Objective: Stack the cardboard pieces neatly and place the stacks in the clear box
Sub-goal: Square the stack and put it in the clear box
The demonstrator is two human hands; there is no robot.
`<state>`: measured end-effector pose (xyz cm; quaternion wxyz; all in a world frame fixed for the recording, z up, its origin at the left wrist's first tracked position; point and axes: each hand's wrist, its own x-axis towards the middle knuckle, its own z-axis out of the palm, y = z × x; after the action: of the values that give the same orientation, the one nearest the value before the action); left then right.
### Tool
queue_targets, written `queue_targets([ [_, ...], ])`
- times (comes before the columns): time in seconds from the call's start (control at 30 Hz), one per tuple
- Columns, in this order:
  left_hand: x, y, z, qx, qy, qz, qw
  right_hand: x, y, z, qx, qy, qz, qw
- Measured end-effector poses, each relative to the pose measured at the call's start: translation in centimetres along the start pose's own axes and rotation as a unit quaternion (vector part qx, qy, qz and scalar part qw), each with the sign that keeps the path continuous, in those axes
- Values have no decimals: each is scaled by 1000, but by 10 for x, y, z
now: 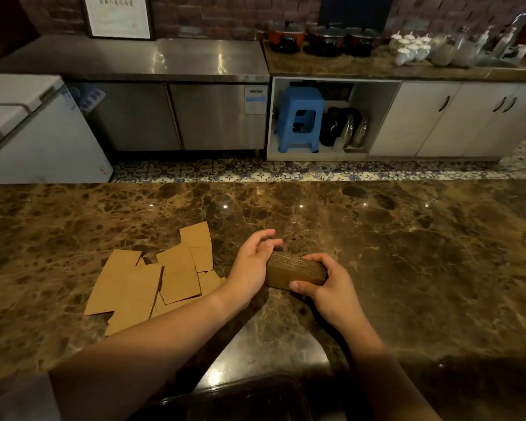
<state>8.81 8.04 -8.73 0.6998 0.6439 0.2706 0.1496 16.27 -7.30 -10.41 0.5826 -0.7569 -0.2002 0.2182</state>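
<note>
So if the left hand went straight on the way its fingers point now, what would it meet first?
The left hand points up and slightly right, along the far end of the cardboard stack it steadies. Beyond its fingertips only bare marble counter shows, so the way looks free, though depth is hard to judge.

Glossy veined brown marble table (407, 253); matt corrugated cardboard pieces (152, 281) and stack (295, 270); clear plastic box (240, 399).

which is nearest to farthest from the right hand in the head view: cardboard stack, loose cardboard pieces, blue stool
1. Cardboard stack: held in the right hand.
2. Loose cardboard pieces: to the left on the counter.
3. Blue stool: far back, under the rear counter.
</note>
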Motion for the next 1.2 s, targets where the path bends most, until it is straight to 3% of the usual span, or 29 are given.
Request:
queue_targets([
  [0.2,-32,39,-32,54,-88,37,994,-25,-35,-16,140,-1,5,990],
  [0.33,-79,68,-35,-16,-129,49,990,-50,-73,-10,267,-62,-8,962],
  [0.47,-127,90,-27,-88,-94,127,984,-77,-95,-1,350,-162,-17,922],
  [0.7,-195,106,-24,4,13,283,959,-130,-117,25,447,-256,-49,856],
  [0.8,-211,105,-33,40,28,297,954,-148,-118,27,401,-237,-55,883],
  [0.93,-235,96,-44,21,21,266,963,-165,-125,15,201,-212,-63,954],
  [1.07,-255,76,-56,5,43,202,978,-186,-125,15,113,-236,-96,960],
  [1.2,-271,53,-71,7,78,111,991,-200,-117,27,57,-273,-47,959],
])
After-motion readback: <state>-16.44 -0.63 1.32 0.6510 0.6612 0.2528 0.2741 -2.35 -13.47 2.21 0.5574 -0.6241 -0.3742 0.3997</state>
